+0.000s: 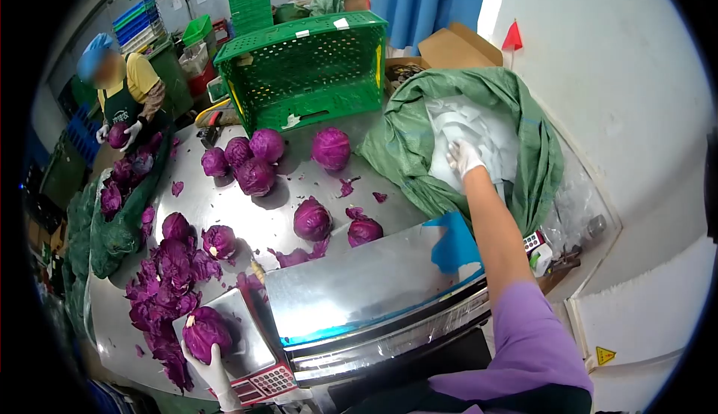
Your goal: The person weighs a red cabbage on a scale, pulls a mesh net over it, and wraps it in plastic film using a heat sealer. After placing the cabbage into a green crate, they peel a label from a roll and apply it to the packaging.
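Note:
My left hand (212,375), in a white glove, is closed around the near side of a red cabbage (206,335). That cabbage rests on the metal plate of a red-and-white digital scale (263,385). My right hand (466,158), also gloved, reaches into a green woven sack (540,141) full of white foam pieces (479,124). Its fingers are bent against the foam, and white on white hides their tips in part. Between my arms lies a metal wrapping machine (351,294) with clear film along its front.
Several more red cabbages (311,219) sit on the steel table (299,141). Loose purple leaves (166,283) are heaped at left. A green crate (314,66) lies on its side at the back. Across the table, a co-worker (129,92) holds a cabbage beside a green net bag (120,238).

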A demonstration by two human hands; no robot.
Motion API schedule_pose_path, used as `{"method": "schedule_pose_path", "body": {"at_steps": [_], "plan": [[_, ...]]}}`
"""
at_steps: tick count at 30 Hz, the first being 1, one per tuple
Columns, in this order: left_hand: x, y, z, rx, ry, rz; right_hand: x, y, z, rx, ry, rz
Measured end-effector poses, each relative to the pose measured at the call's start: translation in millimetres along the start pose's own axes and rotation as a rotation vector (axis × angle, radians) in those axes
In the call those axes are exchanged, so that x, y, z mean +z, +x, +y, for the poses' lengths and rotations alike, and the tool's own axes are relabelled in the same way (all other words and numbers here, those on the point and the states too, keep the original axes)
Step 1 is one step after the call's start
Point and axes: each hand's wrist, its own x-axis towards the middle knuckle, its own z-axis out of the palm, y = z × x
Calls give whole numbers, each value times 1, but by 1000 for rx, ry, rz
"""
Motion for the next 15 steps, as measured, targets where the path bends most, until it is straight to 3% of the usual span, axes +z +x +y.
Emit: {"method": "schedule_pose_path", "body": {"at_steps": [2,4,6,8,10,12,13,15], "plan": [[0,1,5,-6,-2,3,-41,-27,-1,22,-175,67],[0,-2,11,1,-5,-23,-97,-25,-1,-168,-244,118],[5,-7,11,4,-88,23,-121,-76,-19,-438,-478,274],[5,-12,21,5,-168,72,-158,-80,-34,-782,-786,389],[-1,-20,47,191,271,250,-129,-175,-53,-1144,-721,303],[6,-34,85,423,209,318,-93,-265,-60,-1040,-605,218],[14,-44,102,373,97,285,-84,-296,-56,-1075,-653,201],[34,-67,133,197,-424,-26,-70,-342,-42,-1074,-627,56]]}}
